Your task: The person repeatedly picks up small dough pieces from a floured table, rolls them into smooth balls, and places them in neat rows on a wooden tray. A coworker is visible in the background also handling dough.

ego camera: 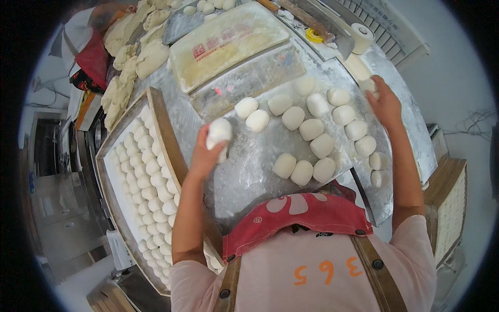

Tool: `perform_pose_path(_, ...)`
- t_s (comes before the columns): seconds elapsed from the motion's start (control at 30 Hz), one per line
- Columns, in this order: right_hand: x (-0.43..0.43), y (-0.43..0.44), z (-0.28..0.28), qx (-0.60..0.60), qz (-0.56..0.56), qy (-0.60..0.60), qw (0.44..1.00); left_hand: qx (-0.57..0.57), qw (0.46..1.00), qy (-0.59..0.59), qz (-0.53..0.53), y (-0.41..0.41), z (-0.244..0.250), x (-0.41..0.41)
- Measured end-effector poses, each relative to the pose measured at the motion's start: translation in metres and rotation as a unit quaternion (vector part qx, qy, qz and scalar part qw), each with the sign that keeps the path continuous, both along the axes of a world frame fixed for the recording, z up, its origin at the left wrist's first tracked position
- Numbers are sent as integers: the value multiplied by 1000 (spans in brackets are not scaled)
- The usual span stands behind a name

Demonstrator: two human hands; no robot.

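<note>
My left hand (208, 150) is shut around a smooth white dough ball (219, 130) just above the floured steel table (245, 160). A bit of dough shows below my fingers. Far to the right, my right hand (385, 102) grips a pale piece of dough (369, 86) at the near end of a long cream strip (356, 67). Between the hands, rounded dough pieces (312, 129) lie in loose lines on the table. Left of my left arm, a wooden-sided tray (165, 132) holds rows of similar dough balls (150, 179).
A yellowish bin lid (234, 43) and a clear one (249, 80) lie behind the dough pieces. Large dough slabs (152, 56) spread at the back left, beside another person (87, 46). Rolling pins (308, 19) and a paper roll (361, 38) stand back right. Wooden trays (444, 206) are stacked at right.
</note>
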State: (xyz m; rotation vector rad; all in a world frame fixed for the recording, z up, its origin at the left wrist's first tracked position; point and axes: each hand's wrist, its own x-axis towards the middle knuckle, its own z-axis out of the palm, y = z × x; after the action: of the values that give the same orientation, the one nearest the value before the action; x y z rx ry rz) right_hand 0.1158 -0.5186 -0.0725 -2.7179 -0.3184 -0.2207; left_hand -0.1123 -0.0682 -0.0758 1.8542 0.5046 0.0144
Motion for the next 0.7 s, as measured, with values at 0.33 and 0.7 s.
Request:
perform_pose_path(0.33,-117,209,3,120,354,220,901,259,952,-141,-80,44,80,143)
perform_pose_path(0.7,-97,17,9,288,6,93,953,574,788,-190,-117,51,60,180)
